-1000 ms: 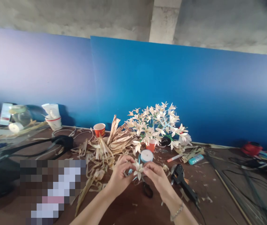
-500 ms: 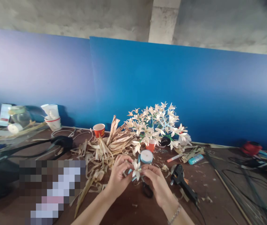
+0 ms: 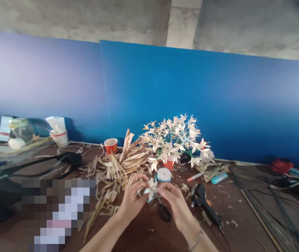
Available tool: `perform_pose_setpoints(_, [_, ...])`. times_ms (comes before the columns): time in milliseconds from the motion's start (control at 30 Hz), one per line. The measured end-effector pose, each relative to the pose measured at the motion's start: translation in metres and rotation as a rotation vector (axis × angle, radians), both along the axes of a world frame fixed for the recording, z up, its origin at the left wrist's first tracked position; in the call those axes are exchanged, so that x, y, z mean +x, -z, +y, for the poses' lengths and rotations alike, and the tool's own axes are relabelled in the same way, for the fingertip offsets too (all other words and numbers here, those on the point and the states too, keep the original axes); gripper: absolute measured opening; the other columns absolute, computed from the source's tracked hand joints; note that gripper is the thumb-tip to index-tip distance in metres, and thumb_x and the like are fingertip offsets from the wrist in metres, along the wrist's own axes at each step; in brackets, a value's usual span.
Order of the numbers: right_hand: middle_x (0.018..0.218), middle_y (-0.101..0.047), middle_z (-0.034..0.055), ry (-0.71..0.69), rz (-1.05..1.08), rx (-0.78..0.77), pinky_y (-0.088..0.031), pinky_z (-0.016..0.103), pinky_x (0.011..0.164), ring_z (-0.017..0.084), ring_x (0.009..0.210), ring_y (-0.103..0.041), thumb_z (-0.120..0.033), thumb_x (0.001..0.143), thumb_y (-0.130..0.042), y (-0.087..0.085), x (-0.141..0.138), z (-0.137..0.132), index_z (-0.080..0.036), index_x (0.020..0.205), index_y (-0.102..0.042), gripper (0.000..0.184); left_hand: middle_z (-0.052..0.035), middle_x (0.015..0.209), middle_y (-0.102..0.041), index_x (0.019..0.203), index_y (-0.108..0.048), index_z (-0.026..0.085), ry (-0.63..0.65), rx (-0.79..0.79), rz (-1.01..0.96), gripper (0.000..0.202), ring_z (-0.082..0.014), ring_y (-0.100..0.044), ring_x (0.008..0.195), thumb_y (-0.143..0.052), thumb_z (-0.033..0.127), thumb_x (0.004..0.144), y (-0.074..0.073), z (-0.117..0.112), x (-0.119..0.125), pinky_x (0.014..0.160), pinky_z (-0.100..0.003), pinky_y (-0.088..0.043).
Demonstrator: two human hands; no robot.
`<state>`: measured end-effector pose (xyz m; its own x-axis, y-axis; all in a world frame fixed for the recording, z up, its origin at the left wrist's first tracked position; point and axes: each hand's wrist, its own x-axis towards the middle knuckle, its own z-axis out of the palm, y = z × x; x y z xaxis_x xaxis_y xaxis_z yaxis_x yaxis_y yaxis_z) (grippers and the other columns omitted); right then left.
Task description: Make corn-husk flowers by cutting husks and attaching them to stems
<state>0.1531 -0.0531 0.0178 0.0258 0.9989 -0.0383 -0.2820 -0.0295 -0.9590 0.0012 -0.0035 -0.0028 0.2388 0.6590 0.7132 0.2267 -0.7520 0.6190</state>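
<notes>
Hands [image 3: 134, 195] with white flower [image 3: 152, 189] between them

I count one held flower [image 3: 152, 189] and two red cups [image 3: 111, 148] [image 3: 168, 164].

Dried husks [image 3: 135, 158] litter the brown tabletop [image 3: 139, 239]; a black glue gun [image 3: 201, 197] lies there; a red cup [image 3: 111, 147] stands farther back.
</notes>
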Motion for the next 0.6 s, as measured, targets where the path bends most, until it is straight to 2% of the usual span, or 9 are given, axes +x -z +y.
perform_pose_setpoints(133, [0.062, -0.052, -0.0017, 0.008, 0.017, 0.029, -0.03, 0.02, 0.052, 0.01, 0.055, -0.042, -0.039, 0.066, -0.066, -0.005, 0.001, 0.0, -0.017, 0.066, -0.056, 0.025, -0.0055, 0.089, -0.055, 0.071, -0.059, 0.019, 0.047, -0.014, -0.002, 0.009, -0.0193, -0.051, 0.09, -0.057, 0.01, 0.071, 0.001, 0.0, 0.002, 0.079, -0.033, -0.041])
perform_pose_setpoints(300, [0.057, -0.046, -0.003, -0.023, 0.068, 0.036, -0.03, 0.02, 0.052, 0.009, 0.054, -0.039, -0.029, 0.065, -0.067, 0.002, 0.002, 0.004, -0.016, 0.058, -0.051, 0.021, -0.0056, 0.088, -0.056, 0.071, -0.06, 0.019, 0.11, -0.005, -0.006, 0.008, -0.0188, -0.052, 0.088, -0.057, 0.012, 0.073, 0.0, -0.002, 0.004, 0.079, -0.033, -0.041])
perform_pose_setpoints(400, [0.059, -0.048, -0.0024, -0.026, 0.053, 0.0, -0.029, 0.02, 0.051, 0.009, 0.054, -0.039, -0.028, 0.065, -0.065, 0.005, 0.004, 0.004, -0.016, 0.06, -0.052, 0.018, -0.0059, 0.089, -0.056, 0.071, -0.06, 0.019, 0.136, -0.06, -0.001, 0.007, -0.0186, -0.052, 0.088, -0.059, 0.013, 0.072, -0.001, -0.002, 0.003, 0.079, -0.033, -0.041])
perform_pose_setpoints(533, [0.062, -0.049, -0.0028, -0.052, 0.034, 0.046, -0.031, 0.02, 0.053, 0.01, 0.056, -0.041, -0.033, 0.072, -0.061, -0.002, 0.007, 0.001, -0.018, 0.074, -0.056, 0.016, -0.0058, 0.091, -0.055, 0.07, -0.061, 0.019, 0.147, -0.119, 0.042, 0.005, -0.019, -0.051, 0.09, -0.061, 0.014, 0.071, 0.0, -0.001, 0.003, 0.08, -0.032, -0.04])
perform_pose_setpoints(600, [0.069, -0.051, -0.0013, -0.039, -0.021, 0.091, -0.033, 0.021, 0.055, 0.01, 0.059, -0.043, -0.033, 0.07, -0.063, -0.006, 0.007, 0.0, -0.017, 0.07, -0.057, 0.017, -0.0055, 0.091, -0.055, 0.07, -0.061, 0.019, 0.155, -0.123, 0.067, 0.005, -0.0186, -0.051, 0.09, -0.06, 0.014, 0.072, 0.001, 0.0, 0.003, 0.081, -0.031, -0.04])
